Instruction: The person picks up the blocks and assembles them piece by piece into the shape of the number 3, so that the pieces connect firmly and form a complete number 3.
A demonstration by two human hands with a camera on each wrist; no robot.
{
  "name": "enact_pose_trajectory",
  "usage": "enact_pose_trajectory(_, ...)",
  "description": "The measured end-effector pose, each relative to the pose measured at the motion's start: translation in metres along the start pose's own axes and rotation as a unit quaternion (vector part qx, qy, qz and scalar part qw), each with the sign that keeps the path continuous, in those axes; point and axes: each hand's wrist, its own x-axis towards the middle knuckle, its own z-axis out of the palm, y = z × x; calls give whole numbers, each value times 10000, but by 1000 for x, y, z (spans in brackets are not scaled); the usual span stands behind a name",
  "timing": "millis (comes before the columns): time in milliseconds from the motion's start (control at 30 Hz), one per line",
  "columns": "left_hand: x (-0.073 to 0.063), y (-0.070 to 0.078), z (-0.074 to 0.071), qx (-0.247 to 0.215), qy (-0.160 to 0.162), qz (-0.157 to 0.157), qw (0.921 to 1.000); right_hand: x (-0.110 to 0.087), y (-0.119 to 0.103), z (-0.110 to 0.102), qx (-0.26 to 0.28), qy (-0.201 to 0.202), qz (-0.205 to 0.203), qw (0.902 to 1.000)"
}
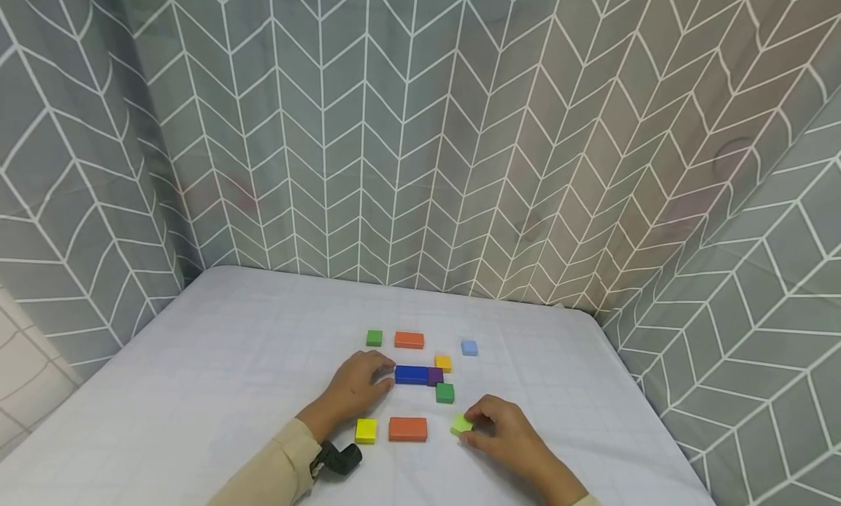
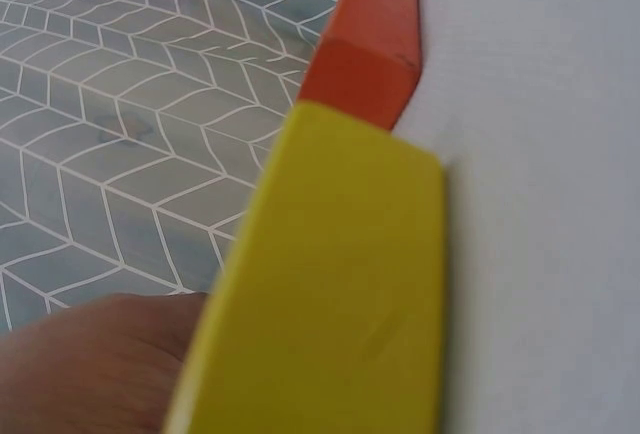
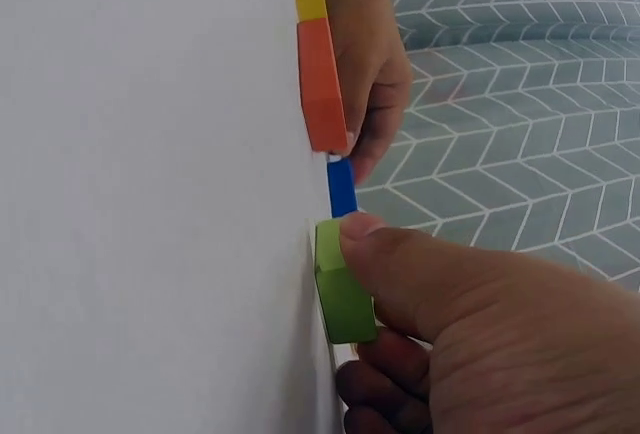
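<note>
A light green block [image 1: 461, 424] lies near the table's front right, pinched between the thumb and fingers of my right hand [image 1: 509, 434]. The right wrist view shows the thumb on an edge of this block [image 3: 345, 289]. My left hand [image 1: 355, 385] has its thumb and index finger spread apart, with the fingertips right at the left end of a long blue block [image 1: 411, 375]. Against the blue block's right end sits a purple block [image 1: 435, 377]. An orange-yellow block [image 1: 443, 363] adjoins the purple one behind, and a green block [image 1: 444, 393] in front.
Nearer me lie a yellow block [image 1: 366, 431] and a red-orange block [image 1: 408, 429]. At the back are another green block [image 1: 374, 338], an orange block [image 1: 409, 339] and a light blue block [image 1: 469, 347]. A patterned curtain [image 1: 394, 126] hangs beyond the white-covered table [image 1: 230, 345].
</note>
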Motion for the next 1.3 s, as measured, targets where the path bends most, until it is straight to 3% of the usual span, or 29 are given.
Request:
enact_pose_trajectory(267,2,0,1,-3,-16,40,10000,1,-1,1,39,140,-176,9997)
enact_pose_trajectory(600,4,-2,1,56,21,53,10000,1,-1,-1,-102,-11,-357,9993)
enact_pose_trajectory(1300,2,-1,1,33,22,-10,10000,13,-8,14,185,243,-73,9995)
